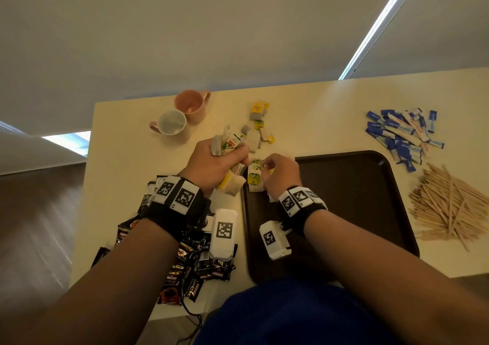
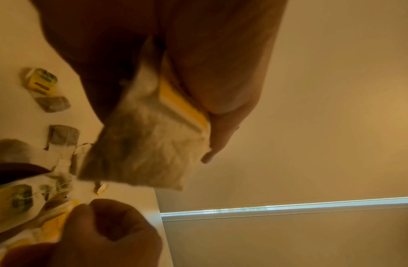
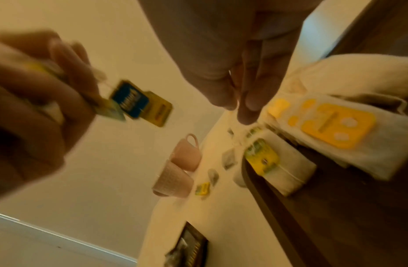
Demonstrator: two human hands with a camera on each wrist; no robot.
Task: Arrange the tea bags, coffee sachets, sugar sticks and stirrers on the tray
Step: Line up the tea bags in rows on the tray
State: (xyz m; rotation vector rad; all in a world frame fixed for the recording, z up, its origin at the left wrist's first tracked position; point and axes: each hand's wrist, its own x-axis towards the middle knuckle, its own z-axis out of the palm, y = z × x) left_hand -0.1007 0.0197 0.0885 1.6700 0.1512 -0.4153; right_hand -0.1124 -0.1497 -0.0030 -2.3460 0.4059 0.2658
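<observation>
My left hand [image 1: 217, 159] grips a bunch of tea bags [image 1: 227, 143] above the table, just left of the dark brown tray [image 1: 344, 199]. From its palm a paper tea bag [image 2: 148, 144] sticks out, and yellow and blue tags [image 3: 141, 103] dangle below it. My right hand [image 1: 280, 170] hovers over the tray's far left corner. Its thumb and fingertips [image 3: 248, 101] pinch together at the top edge of the tea bags [image 1: 255, 175] lying there. More loose tea bags [image 1: 258, 125] lie on the table beyond.
Blue and white sugar sticks [image 1: 402, 135] and wooden stirrers [image 1: 449, 207] are piled right of the tray. Black coffee sachets [image 1: 185, 260] lie under my left forearm. A pink cup [image 1: 191, 104] and a white cup [image 1: 172, 122] stand at the far left.
</observation>
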